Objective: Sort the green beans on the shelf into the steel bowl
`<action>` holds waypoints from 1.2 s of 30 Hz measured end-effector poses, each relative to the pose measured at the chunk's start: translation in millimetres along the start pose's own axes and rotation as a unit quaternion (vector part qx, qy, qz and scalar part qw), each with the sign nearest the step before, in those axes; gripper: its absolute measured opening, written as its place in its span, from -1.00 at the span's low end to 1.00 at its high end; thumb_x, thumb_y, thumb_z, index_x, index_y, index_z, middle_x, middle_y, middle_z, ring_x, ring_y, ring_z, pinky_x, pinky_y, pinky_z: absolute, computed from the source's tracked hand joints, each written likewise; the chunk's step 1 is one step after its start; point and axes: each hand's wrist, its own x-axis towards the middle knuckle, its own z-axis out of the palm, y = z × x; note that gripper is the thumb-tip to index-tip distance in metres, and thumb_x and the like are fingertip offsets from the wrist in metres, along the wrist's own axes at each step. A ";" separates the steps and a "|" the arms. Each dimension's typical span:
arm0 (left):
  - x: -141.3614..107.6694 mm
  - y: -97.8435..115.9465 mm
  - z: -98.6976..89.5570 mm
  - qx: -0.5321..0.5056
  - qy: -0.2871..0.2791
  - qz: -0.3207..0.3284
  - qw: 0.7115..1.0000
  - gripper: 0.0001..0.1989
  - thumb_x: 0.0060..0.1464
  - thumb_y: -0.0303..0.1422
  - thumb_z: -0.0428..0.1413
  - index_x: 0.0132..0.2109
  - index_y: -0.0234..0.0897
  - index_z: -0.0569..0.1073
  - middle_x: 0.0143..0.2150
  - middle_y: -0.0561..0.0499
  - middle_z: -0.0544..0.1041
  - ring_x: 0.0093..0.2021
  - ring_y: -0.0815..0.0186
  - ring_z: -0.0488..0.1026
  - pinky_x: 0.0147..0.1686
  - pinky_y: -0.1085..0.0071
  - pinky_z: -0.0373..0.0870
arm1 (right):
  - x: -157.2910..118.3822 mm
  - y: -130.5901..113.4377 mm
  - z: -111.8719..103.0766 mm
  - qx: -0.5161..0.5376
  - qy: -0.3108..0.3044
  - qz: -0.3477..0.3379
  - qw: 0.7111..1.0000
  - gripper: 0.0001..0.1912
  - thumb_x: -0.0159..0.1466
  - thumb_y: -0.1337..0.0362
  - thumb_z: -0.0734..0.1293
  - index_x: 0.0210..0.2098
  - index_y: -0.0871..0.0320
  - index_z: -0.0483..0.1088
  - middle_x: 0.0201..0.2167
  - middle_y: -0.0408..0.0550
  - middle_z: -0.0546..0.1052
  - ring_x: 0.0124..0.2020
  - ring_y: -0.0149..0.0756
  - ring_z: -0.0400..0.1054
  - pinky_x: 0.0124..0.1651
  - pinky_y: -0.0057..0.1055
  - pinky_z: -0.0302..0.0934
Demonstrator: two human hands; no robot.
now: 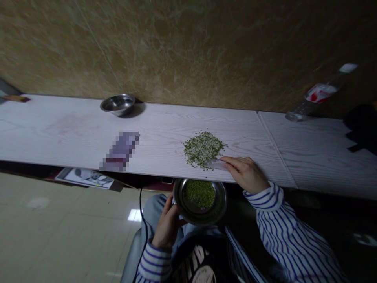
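Note:
My left hand (167,226) grips the left rim of a steel bowl (222,204), held just below the table's front edge. Small green beans (202,192), like mung beans, cover part of the bowl's bottom. On the tabletop beyond the bowl lies a loose patch of green beans mixed with white grains (203,147). My right hand (247,173) is closed on a thin, pale, see-through flat piece (216,164); its exact kind is unclear. That piece touches the near right edge of the patch.
A second steel bowl (118,105) stands near the wall on the white wood-grain table (59,133). A pixelated flat item (122,151) lies left of the grains. A clear bottle (321,93) with a white cap stands at the right, beside a dark object (363,125).

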 end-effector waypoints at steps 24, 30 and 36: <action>-3.0 3.3 3.5 0.007 -0.008 0.008 1.000 -0.43 -0.16 -0.38 0.09 0.09 -0.10 0.27 -0.32 0.07 0.40 -0.35 0.37 0.29 -0.42 0.46 0.28 | 1.5 -0.4 0.6 0.018 -0.024 -0.018 0.999 -0.73 0.31 0.29 0.17 -0.05 0.09 0.40 -0.13 -0.05 0.55 -0.15 -0.28 0.44 -0.07 -0.27 0.23; 0.5 1.6 -1.4 0.013 -0.023 0.001 1.000 -0.41 -0.16 -0.39 0.09 0.10 -0.07 0.27 -0.32 0.08 0.41 -0.35 0.37 0.31 -0.38 0.44 0.30 | 1.3 -2.5 -0.6 0.026 -0.030 -0.018 0.999 -0.73 0.31 0.28 0.18 -0.05 0.08 0.40 -0.13 -0.07 0.56 -0.14 -0.29 0.44 -0.06 -0.28 0.24; 1.0 0.9 0.1 0.002 -0.023 -0.003 1.000 -0.40 -0.16 -0.37 0.11 0.11 -0.07 0.28 -0.25 0.04 0.44 -0.33 0.36 0.33 -0.37 0.41 0.33 | -0.6 -2.0 -2.2 0.016 -0.024 -0.002 1.000 -0.71 0.31 0.29 0.17 -0.03 0.06 0.40 -0.13 -0.08 0.56 -0.16 -0.29 0.44 -0.07 -0.29 0.25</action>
